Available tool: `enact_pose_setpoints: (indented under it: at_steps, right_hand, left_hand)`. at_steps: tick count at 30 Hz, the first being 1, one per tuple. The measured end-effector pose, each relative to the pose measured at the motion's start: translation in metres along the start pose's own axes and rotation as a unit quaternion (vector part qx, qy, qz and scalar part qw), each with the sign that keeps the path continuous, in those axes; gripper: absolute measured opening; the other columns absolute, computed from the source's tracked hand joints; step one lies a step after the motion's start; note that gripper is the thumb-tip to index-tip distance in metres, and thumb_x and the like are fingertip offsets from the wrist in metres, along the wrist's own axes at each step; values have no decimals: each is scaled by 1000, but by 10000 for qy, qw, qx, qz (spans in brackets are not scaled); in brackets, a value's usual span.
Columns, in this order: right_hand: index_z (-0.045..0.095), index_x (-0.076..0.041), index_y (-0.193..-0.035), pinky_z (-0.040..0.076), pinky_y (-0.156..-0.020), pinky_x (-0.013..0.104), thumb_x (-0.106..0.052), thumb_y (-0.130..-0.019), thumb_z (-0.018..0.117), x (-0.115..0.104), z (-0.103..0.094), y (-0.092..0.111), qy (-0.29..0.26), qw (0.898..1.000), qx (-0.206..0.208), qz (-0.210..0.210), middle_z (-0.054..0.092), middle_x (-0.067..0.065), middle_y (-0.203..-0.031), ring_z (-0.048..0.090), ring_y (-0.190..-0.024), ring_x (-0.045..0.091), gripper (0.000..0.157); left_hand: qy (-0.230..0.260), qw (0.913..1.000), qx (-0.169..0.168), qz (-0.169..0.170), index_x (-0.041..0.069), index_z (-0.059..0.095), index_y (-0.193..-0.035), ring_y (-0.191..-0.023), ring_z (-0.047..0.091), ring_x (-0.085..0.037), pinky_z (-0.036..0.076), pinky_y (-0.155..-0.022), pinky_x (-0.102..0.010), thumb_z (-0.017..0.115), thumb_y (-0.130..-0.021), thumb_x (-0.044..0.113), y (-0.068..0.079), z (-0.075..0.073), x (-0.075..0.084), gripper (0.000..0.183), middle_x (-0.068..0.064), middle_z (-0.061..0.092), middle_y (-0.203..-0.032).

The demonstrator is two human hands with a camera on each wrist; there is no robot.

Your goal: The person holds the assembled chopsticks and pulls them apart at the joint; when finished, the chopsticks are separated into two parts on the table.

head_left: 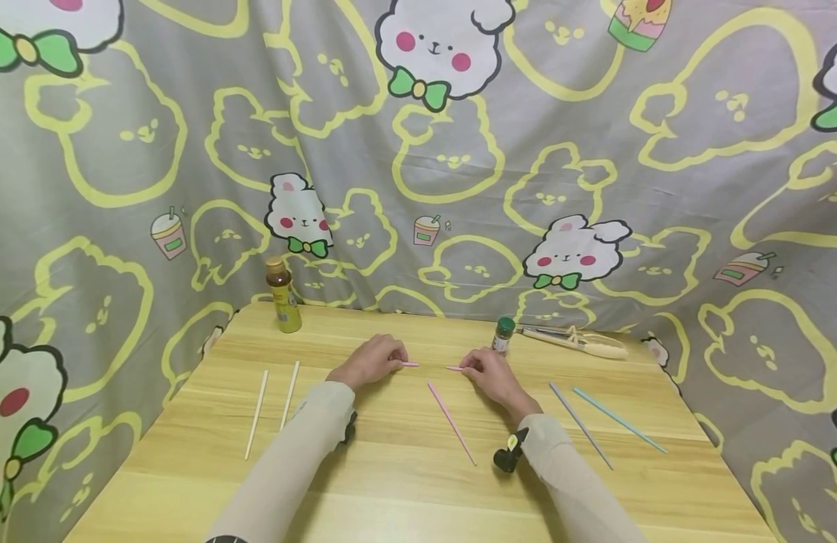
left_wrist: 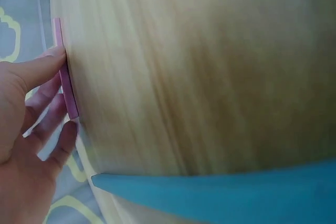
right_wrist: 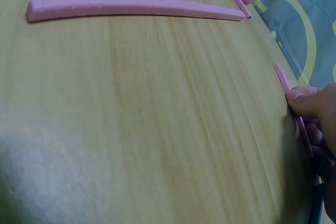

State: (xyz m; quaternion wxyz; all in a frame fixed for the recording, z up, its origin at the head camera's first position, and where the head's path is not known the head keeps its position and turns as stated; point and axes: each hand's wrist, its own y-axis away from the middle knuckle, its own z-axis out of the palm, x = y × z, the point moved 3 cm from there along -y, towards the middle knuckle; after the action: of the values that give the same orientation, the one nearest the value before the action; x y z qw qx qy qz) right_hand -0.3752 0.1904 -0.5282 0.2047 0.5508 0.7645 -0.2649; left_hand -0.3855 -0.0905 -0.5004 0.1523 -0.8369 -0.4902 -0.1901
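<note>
My left hand pinches a pink stick near the back of the table. In the left wrist view, the thumb lies on the stick and the fingertips are behind and below it. Across a small gap, my right hand pinches another pink stick; the right wrist view shows this stick jutting out on both sides of the thumb. Between the hands and nearer the front lies a longer, tapered pink stick, touched by neither hand.
Two white sticks lie left; a purple-blue stick and a light blue stick lie right. At the back stand a brown-capped bottle and a green-capped jar, near beige tongs. A blue strip crosses the left wrist view.
</note>
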Motion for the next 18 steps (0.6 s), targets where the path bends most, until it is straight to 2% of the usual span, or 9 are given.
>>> enact_pose_setpoints:
  at_steps: [3,6,11,15,18]
  right_hand:
    - [79,-10,-104,54,-85,38,-7,-97,82,1,0,0,4,10000,35,-39,71,3,-98,61,-91,15,8]
    - [79,-9,-104,55,-86,38,-8,-97,81,1,0,0,-6,10000,50,-57,71,3,-98,62,-92,16,7]
    - [79,-10,-104,54,-85,39,-6,-99,79,1,-1,1,3,10000,44,-34,70,3,-98,61,-91,16,7]
    - [79,-10,-102,54,-86,40,-5,-99,79,0,-1,1,5,10000,27,-39,70,4,-97,61,-91,16,6]
    - [79,-11,-101,53,-86,39,-4,-98,79,-1,-1,1,-3,10000,20,-48,70,4,-97,61,-91,16,7]
  left_hand:
    - [31,9995,109,292,17,78,-113,-118,60,-24,51,-109,-49,76,-103,22,-1,-1,4,11,-1,72,-118]
    - [286,9972,50,695,15,80,-114,-123,59,-25,49,-113,-50,76,-104,21,-2,0,12,12,-1,74,-121]
    - [659,9889,-488,1237,13,79,-119,-125,60,-23,49,-114,-47,74,-105,17,-2,11,32,16,0,76,-124]
    - [435,9825,-913,1562,18,81,-121,-124,60,-16,50,-113,-37,75,-105,22,-1,24,49,17,7,76,-124]
    - [343,9778,-1151,1718,21,82,-120,-120,60,-11,51,-108,-30,76,-104,22,0,30,59,18,9,76,-122]
